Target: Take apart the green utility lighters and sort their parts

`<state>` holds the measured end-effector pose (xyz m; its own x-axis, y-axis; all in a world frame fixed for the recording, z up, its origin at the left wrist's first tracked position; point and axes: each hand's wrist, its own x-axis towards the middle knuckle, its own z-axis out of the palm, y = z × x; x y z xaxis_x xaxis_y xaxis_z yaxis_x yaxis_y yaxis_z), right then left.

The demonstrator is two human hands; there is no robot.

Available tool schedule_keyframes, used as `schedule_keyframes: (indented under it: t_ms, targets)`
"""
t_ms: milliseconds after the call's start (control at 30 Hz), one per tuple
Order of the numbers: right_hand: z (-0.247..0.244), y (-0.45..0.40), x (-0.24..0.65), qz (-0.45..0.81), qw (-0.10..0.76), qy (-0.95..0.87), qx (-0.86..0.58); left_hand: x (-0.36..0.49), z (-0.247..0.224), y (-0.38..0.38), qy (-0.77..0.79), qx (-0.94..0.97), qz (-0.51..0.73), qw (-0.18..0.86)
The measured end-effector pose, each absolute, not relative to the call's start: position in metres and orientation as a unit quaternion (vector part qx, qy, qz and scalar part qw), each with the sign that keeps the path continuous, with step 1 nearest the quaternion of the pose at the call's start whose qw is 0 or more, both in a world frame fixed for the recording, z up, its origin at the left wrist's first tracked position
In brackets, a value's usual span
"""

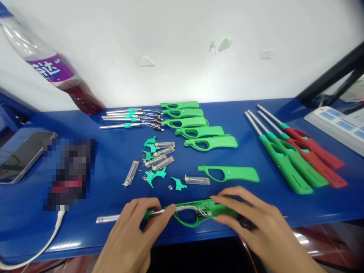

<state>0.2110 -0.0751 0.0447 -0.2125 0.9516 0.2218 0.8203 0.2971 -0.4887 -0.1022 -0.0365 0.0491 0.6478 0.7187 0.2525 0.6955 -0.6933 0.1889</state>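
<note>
Near the front edge of the table lies a green gas lighter handle shell [191,223], its inner side up, with white wires and a small dark part inside. My left hand [139,223] grips the lighter's silver tube [108,218] by its teal collar, thumb at the shell's front end. My right hand [253,216] is closed round the shell's rear end. Under that palm a dark object [247,223] partly shows; its kind is hidden. Just beyond are a green half shell [241,173], a clear fuel tank [197,180] and a teal trigger [178,184].
Several green shells [212,143], tubes with wires [119,126], tanks [163,163] and teal triggers [156,175] lie further back. Whole green and red lighters [287,167] lie right, beside a power strip [335,125]. Left are a bottle [54,68], a phone [25,155] and a cable [54,235].
</note>
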Motion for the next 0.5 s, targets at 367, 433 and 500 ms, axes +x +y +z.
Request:
schedule_keyframes:
  t_ms: [367,433,500]
  targets:
    - [0.042,-0.076,0.211,0.115,0.255,-0.778,-0.562,-0.098,0.059,-0.028,0.425,0.879,0.214,0.014]
    - [0.041,-0.075,0.212,0.101,0.259,-0.784,-0.555,-0.102,0.065,-0.018,0.444,0.864,0.235,-0.001]
    - [0.041,-0.074,0.213,0.087,0.265,-0.791,-0.545,-0.105,0.074,-0.004,0.459,0.853,0.247,-0.011]
